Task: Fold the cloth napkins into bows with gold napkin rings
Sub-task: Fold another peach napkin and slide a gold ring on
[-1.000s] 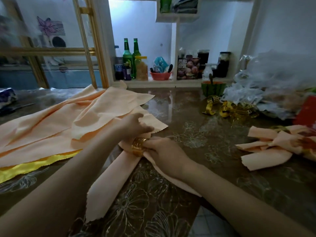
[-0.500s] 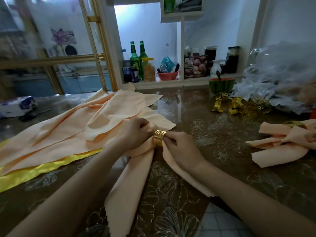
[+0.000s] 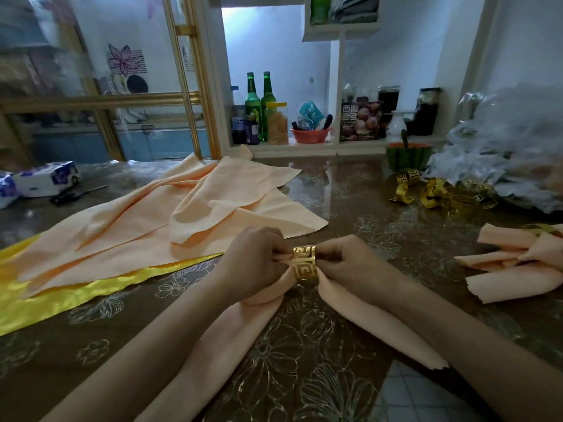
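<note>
One head-worn wide-angle view, forward and down across the table (image 3: 350, 190), close above it, toward the back shelf (image 3: 304, 150).

Only one legible item we can find: the dark pouch (image 3: 361, 120) on the far shelf, right of centre, carries large pale Chinese characters above a fruit photo. We read the top pair as 西梅; the lower line is unclear. Green bottles (image 3: 253, 108) left of it: labels too small to read. Tissue pack (image 3: 45, 178) far left: blue print, blurred. Teal packet (image 3: 310, 112) in the red bowl (image 3: 309, 137): white mark, illegible.
</note>
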Demonstrator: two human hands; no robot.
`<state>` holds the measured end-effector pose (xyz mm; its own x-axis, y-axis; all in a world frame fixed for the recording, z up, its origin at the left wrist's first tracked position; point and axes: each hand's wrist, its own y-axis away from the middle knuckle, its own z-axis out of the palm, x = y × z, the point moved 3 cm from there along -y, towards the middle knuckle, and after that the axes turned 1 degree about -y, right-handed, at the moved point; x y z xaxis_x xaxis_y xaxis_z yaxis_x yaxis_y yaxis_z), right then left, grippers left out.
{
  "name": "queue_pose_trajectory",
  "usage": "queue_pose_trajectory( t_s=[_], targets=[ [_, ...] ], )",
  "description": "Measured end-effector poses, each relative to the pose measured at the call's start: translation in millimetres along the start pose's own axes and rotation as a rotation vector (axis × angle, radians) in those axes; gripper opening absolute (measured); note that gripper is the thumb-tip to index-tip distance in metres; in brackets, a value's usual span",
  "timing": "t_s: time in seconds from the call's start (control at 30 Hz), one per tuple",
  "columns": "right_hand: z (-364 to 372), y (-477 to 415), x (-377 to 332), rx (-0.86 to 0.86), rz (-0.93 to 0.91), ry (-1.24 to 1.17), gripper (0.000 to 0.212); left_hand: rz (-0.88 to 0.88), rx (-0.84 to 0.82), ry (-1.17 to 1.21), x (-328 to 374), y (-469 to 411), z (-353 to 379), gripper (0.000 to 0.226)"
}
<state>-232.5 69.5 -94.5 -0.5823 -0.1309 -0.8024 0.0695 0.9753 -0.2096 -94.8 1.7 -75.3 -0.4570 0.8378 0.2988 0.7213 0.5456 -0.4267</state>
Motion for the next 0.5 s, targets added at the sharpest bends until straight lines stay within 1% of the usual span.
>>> queue_pose_trajectory(
  t_s=[0.07, 0.13, 0.2, 0.23, 0.27, 0.3, 0.33, 0.37, 0.4, 0.47, 0.5],
  targets=[
    [-5.4, 0.3, -2.9, 0.043, -0.047, 0.03, 0.02, -0.049, 0.035, 0.001, 2.1, -0.6, 1.5, 0.007],
    [-7.6, -0.6, -4.6, 0.082, -0.07, 0.059, 0.021, -0.141, 0.059, 0.019, 0.1, -1.3, 0.5, 0.008],
    [-6.5, -1.2, -5.1, 0.103, -0.072, 0.074, 0.021, -0.22, -0.005, 0.058, -5.2, -2.1, -2.3, 0.012],
    [-6.4, -1.3, -5.1, 0.121, -0.075, 0.074, 0.022, -0.248, -0.073, 0.098, -7.6, -2.4, -5.0, 0.014],
    [-6.5, -1.6, -5.0, 0.146, -0.076, 0.067, 0.022, -0.28, -0.156, 0.191, -10.1, -1.7, -8.1, 0.021],
    [-8.6, -1.4, -5.5, 0.178, -0.081, 0.057, 0.022, -0.323, -0.243, 0.346, -12.6, -1.0, -11.4, 0.03],
    [-10.0, -0.4, -7.3, 0.205, -0.091, 0.044, 0.022, -0.367, -0.307, 0.527, -13.3, 1.5, -15.5, 0.038],
    [-11.7, 1.2, -9.7, 0.225, -0.108, 0.041, 0.022, -0.383, -0.334, 0.648, -11.5, 3.5, -18.8, 0.041],
    [-12.2, 3.4, -12.8, 0.233, -0.135, 0.056, 0.022, -0.353, -0.334, 0.682, -8.5, 5.2, -21.4, 0.041],
    [-9.1, 6.9, -20.9, 0.23, -0.2, 0.129, 0.022, -0.206, -0.312, 0.599, -1.0, 5.8, -21.8, 0.04],
    [-7.1, 8.0, -23.6, 0.228, -0.223, 0.158, 0.022, -0.146, -0.286, 0.569, 3.6, 5.7, -20.1, 0.034]
  ],
)
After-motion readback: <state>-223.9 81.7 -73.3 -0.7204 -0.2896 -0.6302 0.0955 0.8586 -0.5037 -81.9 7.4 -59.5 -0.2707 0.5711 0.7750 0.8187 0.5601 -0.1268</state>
